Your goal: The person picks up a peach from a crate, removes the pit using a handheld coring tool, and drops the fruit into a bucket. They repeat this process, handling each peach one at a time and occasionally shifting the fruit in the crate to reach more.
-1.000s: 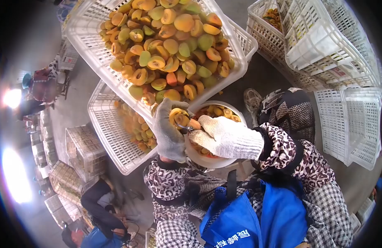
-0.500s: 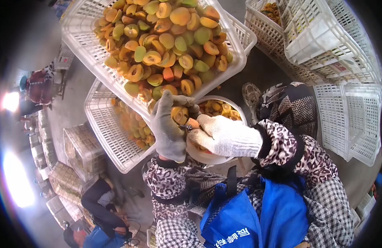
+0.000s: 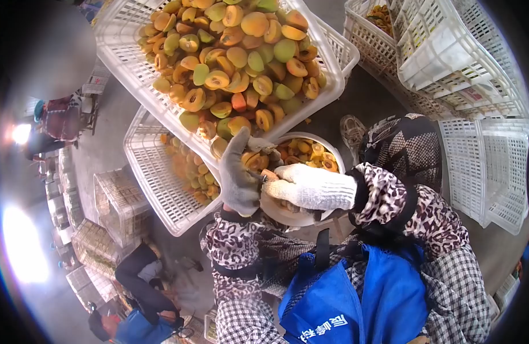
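Your left hand point(image 3: 240, 178) grips a fruit half point(image 3: 253, 160); your right hand point(image 3: 310, 186) is closed on a tool over the bowl point(image 3: 299, 215). The full crate point(image 3: 327, 92) crowds the upper frame.

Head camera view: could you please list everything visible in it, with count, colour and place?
fruit halves: many, yellow-orange and green, heaped in top crate
top crate: one, white, upper centre
lower crate: one, white, left of bowl, holding some fruit
bowl: one, white, under the hands
stacked crates: several, white, right
other person: one, dark clothes, lower left
apron: one, blue, bottom
left hand: grey glove, holding a fruit half
right hand: white glove, gripping a small tool against it
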Demonstrator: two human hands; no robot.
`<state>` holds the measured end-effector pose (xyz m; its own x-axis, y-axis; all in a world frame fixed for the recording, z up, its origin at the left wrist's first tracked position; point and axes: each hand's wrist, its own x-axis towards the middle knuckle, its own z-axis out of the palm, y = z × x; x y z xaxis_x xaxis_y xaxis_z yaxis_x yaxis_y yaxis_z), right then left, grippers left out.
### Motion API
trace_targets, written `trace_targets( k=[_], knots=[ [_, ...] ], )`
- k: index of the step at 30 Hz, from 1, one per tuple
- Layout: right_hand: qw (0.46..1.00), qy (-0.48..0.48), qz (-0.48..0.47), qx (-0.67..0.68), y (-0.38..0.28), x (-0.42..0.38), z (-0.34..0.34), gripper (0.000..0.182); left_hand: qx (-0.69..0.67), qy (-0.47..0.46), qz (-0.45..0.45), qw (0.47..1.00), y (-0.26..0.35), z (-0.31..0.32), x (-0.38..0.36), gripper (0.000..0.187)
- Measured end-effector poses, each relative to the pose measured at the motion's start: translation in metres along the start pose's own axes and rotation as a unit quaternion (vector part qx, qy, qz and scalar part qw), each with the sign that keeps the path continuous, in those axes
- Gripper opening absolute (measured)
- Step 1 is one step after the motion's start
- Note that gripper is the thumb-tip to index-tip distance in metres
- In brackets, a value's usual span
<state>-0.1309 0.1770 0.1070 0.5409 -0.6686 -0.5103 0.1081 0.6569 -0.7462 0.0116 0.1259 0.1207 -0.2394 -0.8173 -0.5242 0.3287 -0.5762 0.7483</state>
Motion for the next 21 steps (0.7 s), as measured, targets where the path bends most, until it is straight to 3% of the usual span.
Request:
trace_targets(
  k=[1, 3, 4, 5, 7, 9, 10, 11, 13, 14, 15, 16, 17, 18, 19, 20, 21],
  knots=[
    [0.997, 0.016, -0.077, -0.028, 0.024, 0.014, -0.001, 0.031, -0.036, 0.036, 0.008, 0.999, -0.002, 0.004, -0.003, 0.025],
    [0.969, -0.051, 0.143, 0.197, -0.019, -0.016, -0.003, 0.029, 0.028, 0.0, -0.01, 1.0, -0.002, -0.011, 0.006, 0.022],
    [0.942, -0.105, 0.146, 0.282, -0.002, -0.008, -0.009, 0.028, -0.053, -0.005, -0.043, 0.998, 0.001, -0.005, 0.003, 0.022],
    [0.949, -0.088, 0.14, 0.269, 0.002, -0.006, -0.008, 0.03, -0.134, -0.01, -0.074, 0.988, 0.005, -0.002, 0.001, 0.023],
    [0.976, -0.085, 0.059, 0.191, 0.026, 0.013, -0.013, 0.03, -0.168, -0.032, -0.095, 0.981, 0.004, -0.01, 0.007, 0.029],
    [0.991, -0.097, 0.039, 0.079, 0.014, 0.011, -0.014, 0.029, -0.204, -0.051, -0.112, 0.971, 0.004, -0.019, 0.005, 0.035],
    [0.988, -0.087, -0.041, -0.118, 0.006, 0.005, -0.018, 0.035, -0.265, -0.063, -0.123, 0.954, 0.005, -0.024, 0.003, 0.035],
    [0.984, -0.122, -0.018, -0.127, 0.0, -0.006, -0.02, 0.041, -0.324, -0.077, -0.133, 0.933, 0.005, -0.028, 0.002, 0.034],
    [0.911, -0.115, -0.05, -0.393, 0.002, -0.023, -0.024, 0.045, -0.295, -0.092, -0.041, 0.95, 0.018, -0.057, -0.004, 0.03],
    [0.896, -0.06, -0.041, -0.437, 0.014, -0.027, -0.028, 0.045, -0.02, 0.004, 0.145, 0.989, 0.027, -0.062, -0.014, 0.026],
    [0.878, -0.006, -0.03, -0.477, 0.03, -0.031, -0.034, 0.045, 0.256, 0.103, 0.311, 0.91, 0.035, -0.064, -0.022, 0.024],
    [0.878, -0.011, -0.029, -0.477, 0.045, -0.033, -0.041, 0.045, 0.256, 0.107, 0.31, 0.909, 0.036, -0.078, -0.017, 0.024],
    [0.82, 0.031, 0.003, -0.572, 0.059, -0.031, -0.05, 0.039, 0.431, 0.263, 0.418, 0.755, 0.033, -0.096, -0.004, 0.023],
    [0.749, 0.076, 0.034, -0.657, 0.075, -0.026, -0.059, 0.033, 0.567, 0.393, 0.492, 0.531, 0.035, -0.104, 0.009, 0.027],
    [0.668, 0.119, 0.066, -0.731, 0.095, -0.018, -0.067, 0.027, 0.568, 0.391, 0.495, 0.529, 0.038, -0.101, 0.015, 0.027],
    [0.526, 0.185, 0.082, -0.826, 0.128, -0.008, -0.073, 0.02, 0.679, 0.287, 0.456, 0.499, 0.037, -0.098, 0.016, 0.032],
    [0.526, 0.183, 0.083, -0.827, 0.117, -0.015, -0.072, 0.02, 0.771, 0.175, 0.407, 0.458, 0.035, -0.094, 0.018, 0.039]
  ],
)
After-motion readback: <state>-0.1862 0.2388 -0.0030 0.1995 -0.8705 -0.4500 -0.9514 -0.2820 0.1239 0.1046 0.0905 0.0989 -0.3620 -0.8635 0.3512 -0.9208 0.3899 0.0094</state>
